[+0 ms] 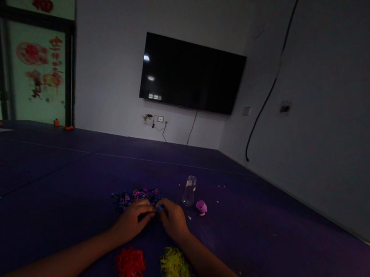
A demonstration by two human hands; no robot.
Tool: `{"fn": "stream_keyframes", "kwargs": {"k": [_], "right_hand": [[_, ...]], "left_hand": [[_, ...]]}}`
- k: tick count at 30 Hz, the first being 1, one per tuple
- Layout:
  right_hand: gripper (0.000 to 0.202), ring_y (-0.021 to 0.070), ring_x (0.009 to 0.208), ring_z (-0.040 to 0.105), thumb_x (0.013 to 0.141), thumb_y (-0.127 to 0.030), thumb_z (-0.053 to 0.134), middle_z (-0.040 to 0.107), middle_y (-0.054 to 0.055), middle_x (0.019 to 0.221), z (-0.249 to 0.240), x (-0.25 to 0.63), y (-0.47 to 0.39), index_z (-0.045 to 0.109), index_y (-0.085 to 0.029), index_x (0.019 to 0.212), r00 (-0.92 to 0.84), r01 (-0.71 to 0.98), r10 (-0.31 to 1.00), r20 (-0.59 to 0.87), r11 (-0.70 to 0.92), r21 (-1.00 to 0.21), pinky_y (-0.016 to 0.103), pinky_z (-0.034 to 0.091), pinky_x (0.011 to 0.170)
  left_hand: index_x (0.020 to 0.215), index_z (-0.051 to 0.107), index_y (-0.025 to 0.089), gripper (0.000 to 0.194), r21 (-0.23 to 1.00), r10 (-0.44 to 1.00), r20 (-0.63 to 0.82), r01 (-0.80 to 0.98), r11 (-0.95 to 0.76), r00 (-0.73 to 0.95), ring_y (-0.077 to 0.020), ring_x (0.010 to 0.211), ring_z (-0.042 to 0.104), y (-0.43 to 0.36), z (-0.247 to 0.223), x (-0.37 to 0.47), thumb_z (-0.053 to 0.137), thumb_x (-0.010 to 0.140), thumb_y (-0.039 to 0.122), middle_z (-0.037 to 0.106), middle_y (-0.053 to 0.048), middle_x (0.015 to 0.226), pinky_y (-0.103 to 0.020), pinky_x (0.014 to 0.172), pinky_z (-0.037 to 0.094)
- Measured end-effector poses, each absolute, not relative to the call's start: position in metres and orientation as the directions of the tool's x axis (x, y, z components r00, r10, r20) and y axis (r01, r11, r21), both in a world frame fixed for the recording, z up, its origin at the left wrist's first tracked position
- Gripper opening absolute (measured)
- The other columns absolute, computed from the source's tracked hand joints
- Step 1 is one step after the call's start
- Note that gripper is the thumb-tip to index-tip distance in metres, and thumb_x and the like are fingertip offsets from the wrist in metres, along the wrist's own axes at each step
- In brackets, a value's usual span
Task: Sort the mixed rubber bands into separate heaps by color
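Note:
My left hand (134, 219) and my right hand (173, 220) meet at the fingertips, just in front of a loose pile of mixed blue, pink and dark rubber bands (132, 197). Between the right thumb and fingers shows a small blue rubber band (159, 207). The left fingers and thumb are pinched together close beside it; what they hold, if anything, is hidden. Nearer to me, between my forearms, lie a heap of red rubber bands (130, 268) on the left and a heap of yellow rubber bands (175, 271) on the right.
A clear bottle (189, 192) stands behind my right hand, with a pink cap-like piece (201, 207) beside it. White scraps dot the purple surface (247, 233). Small orange objects (56, 123) sit far left. A television (192, 73) hangs on the far wall; a black cable (269, 92) dangles at right.

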State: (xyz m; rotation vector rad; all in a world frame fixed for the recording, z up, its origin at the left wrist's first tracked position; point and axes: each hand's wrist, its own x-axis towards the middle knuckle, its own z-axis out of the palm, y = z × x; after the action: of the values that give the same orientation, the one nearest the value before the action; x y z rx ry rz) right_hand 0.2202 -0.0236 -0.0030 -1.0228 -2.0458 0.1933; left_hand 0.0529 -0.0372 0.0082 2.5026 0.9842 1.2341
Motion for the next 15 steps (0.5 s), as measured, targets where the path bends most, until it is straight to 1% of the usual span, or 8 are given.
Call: {"fn": "stream_keyframes", "kwargs": {"k": [2,6,11,15], "right_hand": [[0.015,0.012,0.062,0.057,0.081,-0.016,0.043,0.063,-0.001,0.071,-0.004,0.22,-0.0224,0.058,-0.02,0.083,-0.304,0.597,0.738,0.602,0.64,-0.483,0.019,0.037,0.058],[0.014,0.0121,0.062,0.057,0.08,-0.017,0.045,0.062,-0.001,0.069,-0.0069,0.2193,-0.0197,0.058,-0.02,0.081,-0.256,0.6,0.754,0.604,0.615,-0.513,0.02,0.037,0.057],[0.012,0.0119,0.06,0.056,0.08,-0.018,0.046,0.061,-0.001,0.068,-0.0095,0.2198,-0.0171,0.057,-0.02,0.081,-0.254,0.609,0.76,0.598,0.606,-0.511,0.02,0.037,0.057],[0.017,0.0115,0.06,0.056,0.077,-0.012,0.045,0.061,-0.003,0.069,-0.0082,0.2203,-0.0178,0.054,-0.021,0.087,-0.274,0.62,0.767,0.581,0.603,-0.503,0.02,0.036,0.057]], "left_hand": [[0.08,0.066,0.018,0.019,0.432,0.637,0.625,0.481,-0.763,0.45,-0.0154,0.071,0.055,-0.0367,0.0074,0.0526,0.047,0.082,0.021,0.059,-0.002,0.072,-0.026,0.066,0.044],[0.088,0.066,0.019,0.019,0.443,0.645,0.611,0.476,-0.759,0.46,-0.0158,0.075,0.056,-0.0364,0.0061,0.0519,0.049,0.082,0.02,0.061,-0.003,0.077,-0.026,0.069,0.045],[0.09,0.065,0.019,0.019,0.461,0.646,0.616,0.459,-0.759,0.451,-0.0158,0.075,0.056,-0.0373,0.0062,0.0513,0.049,0.082,0.02,0.062,-0.003,0.079,-0.027,0.069,0.045],[0.088,0.064,0.019,0.017,0.48,0.655,0.615,0.452,-0.752,0.439,-0.0153,0.073,0.056,-0.0376,0.0057,0.0511,0.049,0.08,0.02,0.061,-0.003,0.078,-0.027,0.069,0.045]]}}
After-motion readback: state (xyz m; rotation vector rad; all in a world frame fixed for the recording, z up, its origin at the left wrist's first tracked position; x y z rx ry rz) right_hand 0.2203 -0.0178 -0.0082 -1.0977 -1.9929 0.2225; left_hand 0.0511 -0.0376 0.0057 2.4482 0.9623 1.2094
